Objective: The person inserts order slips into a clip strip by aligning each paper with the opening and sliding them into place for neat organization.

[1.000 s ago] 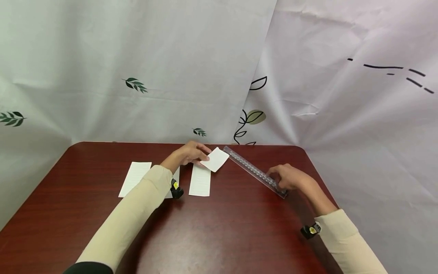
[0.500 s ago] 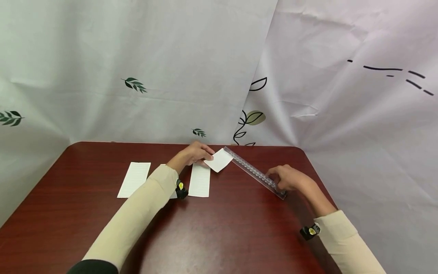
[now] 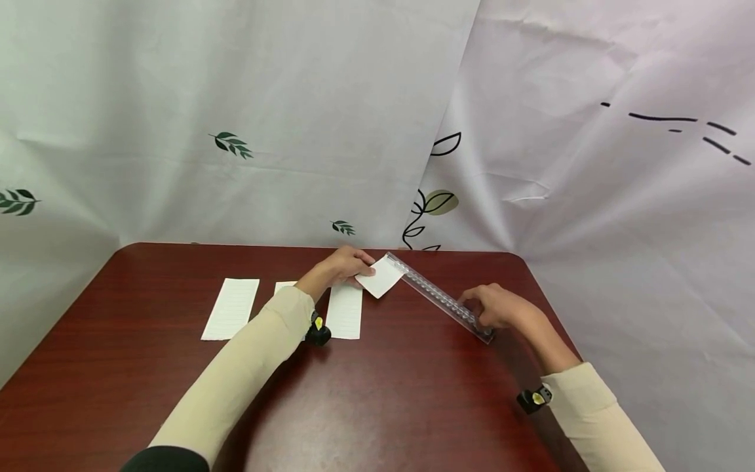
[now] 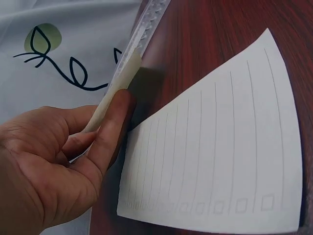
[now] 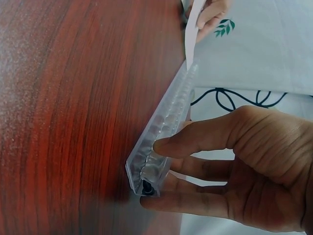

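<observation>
My left hand [image 3: 347, 264] pinches a small white sheet of paper [image 3: 381, 277] between thumb and fingers. The sheet is raised and tilted, its far edge right at the far end of a long clear plastic strip [image 3: 433, 292]. A bumpy, coil-like row runs along that strip, with a dark piece [image 5: 147, 187] at its near end. Around the near end, my right hand [image 3: 497, 307] grips the strip, thumb on top and fingers beneath. In the left wrist view the pinched paper [image 4: 113, 90] is seen nearly edge-on, overlapping the strip.
On the dark red table [image 3: 377, 406] a lined sheet [image 3: 345, 314] with small checkboxes lies just below the left hand. Another sheet [image 3: 231, 308] lies to the left; a third is mostly hidden under the left sleeve [image 3: 242, 380]. A pale patterned cloth [image 3: 295, 131] hangs behind the table.
My left hand has moved slightly right with the paper, which now overlaps the far end of the strip. My right hand and the strip have stayed nearly still.
</observation>
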A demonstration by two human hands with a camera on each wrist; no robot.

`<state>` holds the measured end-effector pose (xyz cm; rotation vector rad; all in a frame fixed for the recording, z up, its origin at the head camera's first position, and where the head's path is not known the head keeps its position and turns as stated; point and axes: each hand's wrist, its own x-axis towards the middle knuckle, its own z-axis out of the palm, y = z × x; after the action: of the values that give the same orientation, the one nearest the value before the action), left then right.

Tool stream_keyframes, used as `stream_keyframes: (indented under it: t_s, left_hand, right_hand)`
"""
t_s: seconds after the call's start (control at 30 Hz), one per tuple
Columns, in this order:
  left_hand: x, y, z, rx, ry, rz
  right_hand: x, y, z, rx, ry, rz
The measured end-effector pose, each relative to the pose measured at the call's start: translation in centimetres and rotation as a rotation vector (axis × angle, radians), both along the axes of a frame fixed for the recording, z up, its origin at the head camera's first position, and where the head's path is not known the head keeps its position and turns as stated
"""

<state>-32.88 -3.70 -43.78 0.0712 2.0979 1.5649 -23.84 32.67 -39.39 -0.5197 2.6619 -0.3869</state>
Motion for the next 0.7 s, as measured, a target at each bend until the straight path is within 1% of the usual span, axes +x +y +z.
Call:
stream_keyframes:
  t_s: [0.2, 0.4, 0.53, 0.7]
  left_hand:
    - [-0.2, 0.5, 0.2, -0.021, 0.001, -0.008]
    - [-0.5, 1.2, 0.2, -0.039, 0.009, -0.017]
    - [-0.6, 1.5, 0.0, -0.02, 0.007, -0.015]
    - [-0.5, 2.0, -0.3, 0.017, 0.019, -0.006]
  right_hand:
    - [-0.1, 0.0, 0.1, 0.009, 0.008, 0.009]
    - [-0.2, -0.1, 0.1, 0.015, 0.011, 0.016]
    - [-0.1, -0.2, 0.0, 0.017, 0.0, 0.003]
    - [-0.1, -0.2, 0.0, 0.021, 0.005, 0.006]
